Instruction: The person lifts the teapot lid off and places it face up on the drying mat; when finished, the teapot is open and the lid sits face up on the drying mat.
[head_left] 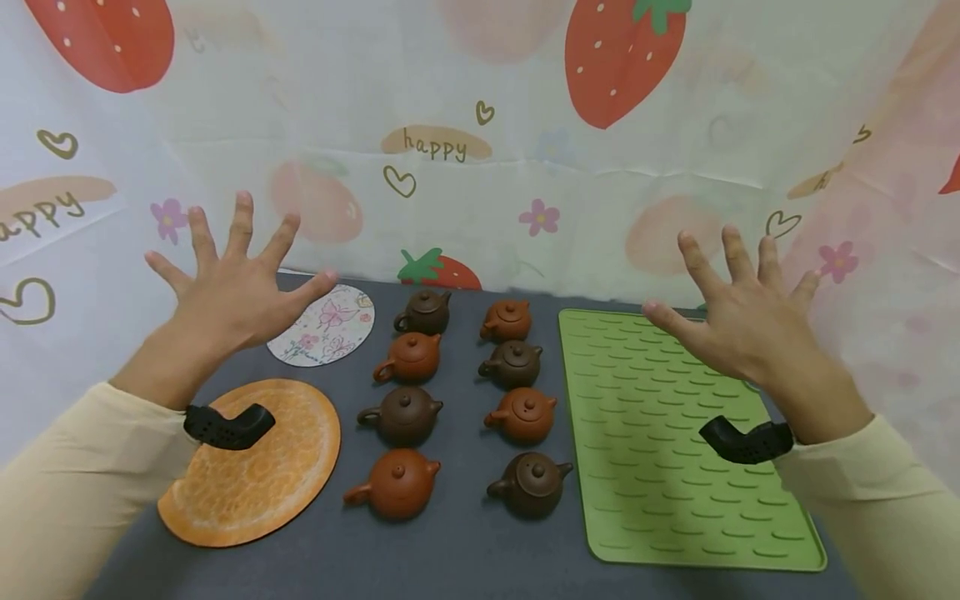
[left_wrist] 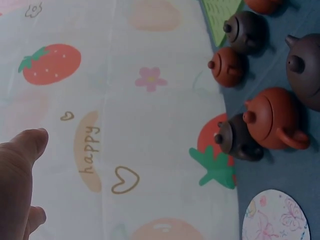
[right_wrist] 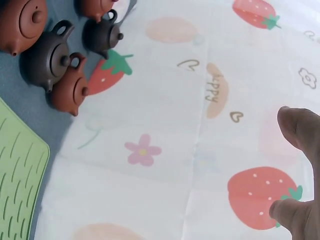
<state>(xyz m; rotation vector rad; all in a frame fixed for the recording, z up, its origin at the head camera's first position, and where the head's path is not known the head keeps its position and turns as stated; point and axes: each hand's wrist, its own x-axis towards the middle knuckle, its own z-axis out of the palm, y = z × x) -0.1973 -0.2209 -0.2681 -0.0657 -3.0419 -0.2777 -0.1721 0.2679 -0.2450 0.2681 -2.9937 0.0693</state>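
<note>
Both hands are raised with fingers spread and hold nothing. In the head view my left hand (head_left: 236, 287) is up over the left side, near a small round mat with butterflies (head_left: 352, 321). My right hand (head_left: 750, 321) is raised over the far part of a green ridged mat (head_left: 622, 467). Between them stand two columns of small teapots, orange-brown and dark brown alternating. Nearest in the left column is an orange-brown teapot (head_left: 401, 483); nearest in the right column is a dark brown teapot (head_left: 531, 485). The wrist views show fingertips against the cloth, apart from the teapots (left_wrist: 275, 117).
An orange round mat (head_left: 262, 467) lies at the front left, partly under the left forearm in view. The table has a dark grey cover (head_left: 465, 550). A white cloth with strawberries and hearts (head_left: 480, 200) hangs behind and along the sides.
</note>
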